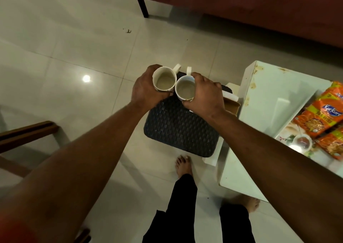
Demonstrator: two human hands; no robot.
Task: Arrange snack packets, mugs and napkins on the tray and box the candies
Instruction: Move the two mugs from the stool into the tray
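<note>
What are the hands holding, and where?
One mug each, gripped round the body, handles free: left hand has the left mug, right hand the right mug.

We see little of the left mug's wall: the left hand wraps it, and only scraps of a print show near its base. The right hand covers the right mug likewise. The snack packets run off the right edge, and they hide part of the tray. Beyond the right wrist we make out only a corner of a cardboard box. The right foot is blurred by the table's corner. The specks on the floor are too small for us to name.
</note>
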